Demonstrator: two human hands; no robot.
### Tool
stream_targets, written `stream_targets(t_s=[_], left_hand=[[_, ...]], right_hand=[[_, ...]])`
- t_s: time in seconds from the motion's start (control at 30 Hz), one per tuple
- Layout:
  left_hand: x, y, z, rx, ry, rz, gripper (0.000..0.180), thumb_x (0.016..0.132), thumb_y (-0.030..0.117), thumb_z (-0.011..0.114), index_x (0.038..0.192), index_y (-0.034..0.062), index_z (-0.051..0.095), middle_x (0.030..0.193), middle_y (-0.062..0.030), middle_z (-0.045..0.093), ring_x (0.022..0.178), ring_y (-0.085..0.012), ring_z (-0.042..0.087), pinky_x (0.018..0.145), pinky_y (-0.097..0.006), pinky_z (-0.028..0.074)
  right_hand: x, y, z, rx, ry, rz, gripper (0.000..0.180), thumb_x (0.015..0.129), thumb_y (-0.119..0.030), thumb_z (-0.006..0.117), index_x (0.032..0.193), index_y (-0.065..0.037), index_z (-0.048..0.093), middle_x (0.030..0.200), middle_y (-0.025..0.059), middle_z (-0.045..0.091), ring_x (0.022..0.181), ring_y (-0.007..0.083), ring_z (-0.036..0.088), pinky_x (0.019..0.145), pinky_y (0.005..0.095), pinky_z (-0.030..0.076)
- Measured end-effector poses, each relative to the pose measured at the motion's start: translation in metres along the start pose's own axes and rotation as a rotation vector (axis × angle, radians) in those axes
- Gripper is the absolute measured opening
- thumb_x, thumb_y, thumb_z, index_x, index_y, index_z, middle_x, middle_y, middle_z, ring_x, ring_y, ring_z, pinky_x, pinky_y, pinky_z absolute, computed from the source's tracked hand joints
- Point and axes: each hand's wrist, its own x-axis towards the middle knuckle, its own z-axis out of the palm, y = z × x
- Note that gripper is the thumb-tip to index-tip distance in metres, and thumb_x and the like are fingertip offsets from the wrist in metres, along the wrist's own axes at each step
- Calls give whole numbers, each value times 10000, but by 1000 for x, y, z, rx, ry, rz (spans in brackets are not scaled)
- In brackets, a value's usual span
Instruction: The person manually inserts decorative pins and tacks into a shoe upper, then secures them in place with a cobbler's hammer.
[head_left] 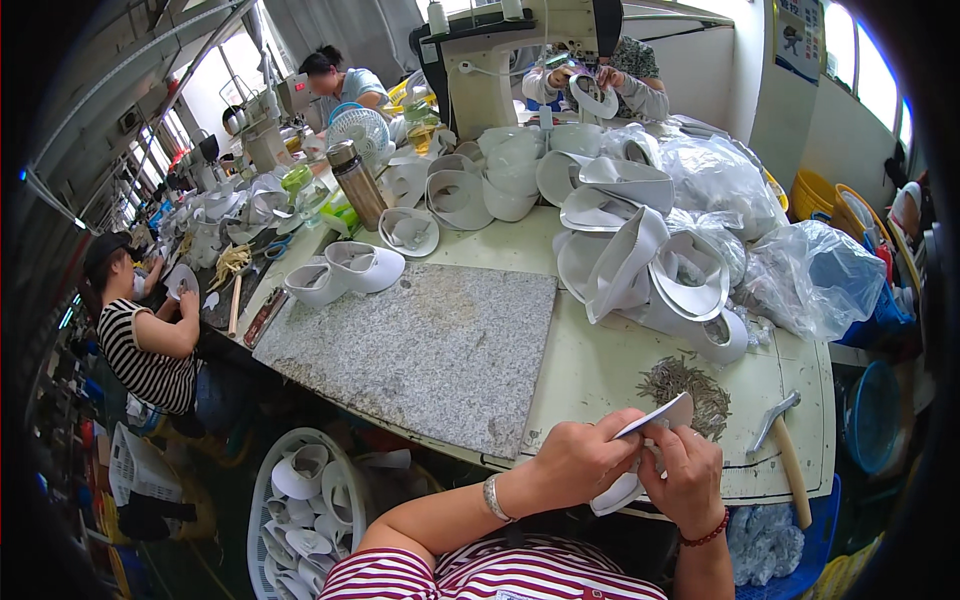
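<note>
While both hands meet just above the near edge of the table [600, 375], they hold one white shoe upper [645, 450] between them. Its long axis is tilted: the lower end points down toward the person's body and the upper end points up and to the right, toward the pile of small metal nails [690, 385].

Going from left to right: one white basket [262, 500] on the floor holds many white pieces, too many to count. On the table lies one grey stone slab [425, 345], and behind its far left corner two white uppers [345, 272] rest side by side. One metal flask [357, 183] stands upright behind them.

The left hand [580, 462] is closed on the upper, with the thumb on top, and it wears a silver bracelet. The right hand [688, 472] pinches the same piece with bent fingers; it has a red cord on the wrist. How the lower part of the upper is shaped I cannot tell well, because the hands cover it.

One hammer [785, 445] lies to the right, handle toward the person.
</note>
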Motion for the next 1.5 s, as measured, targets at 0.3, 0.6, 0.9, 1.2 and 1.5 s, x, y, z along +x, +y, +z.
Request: stream_targets(t_s=[0.3,0.6,0.9,1.2,1.5], left_hand=[[3,3,5,4,-3,2,246,780,100,721,1004,26,651,1134,-88,652,611,-237,650,522,-310,523],[-2,1,15,-151,169,-153,594,809,-18,668,1364,33,462,1073,-143,677,792,-294,688,655,-340,552],[-5,-21,17,-705,60,-460,397,846,49,686,1234,32,603,1023,-118,686,862,-174,648,769,-299,521],[-3,-5,-6,-593,-54,-492,355,852,43,659,1204,27,615,978,-133,690,851,-195,668,769,-302,523],[-8,-6,4,-904,37,-614,222,940,35,598,1148,-15,658,1021,-36,696,905,-75,622,783,-229,515]], right_hand=[[-4,1,6,12,54,54,239,704,-26,676,941,-35,644,665,90,533,552,276,557,499,383,453],[-6,-14,10,-27,218,51,291,674,-6,694,958,-42,640,723,84,578,574,265,566,501,370,446],[-5,-46,7,-185,183,-22,309,668,-53,705,975,-81,690,805,37,577,647,209,569,667,371,428],[-7,-45,9,-179,213,-94,289,676,-105,716,964,-91,694,1023,53,627,811,196,576,781,383,402],[-13,-28,8,-29,149,136,319,639,-7,690,956,-45,681,929,107,620,737,279,600,641,384,486]])
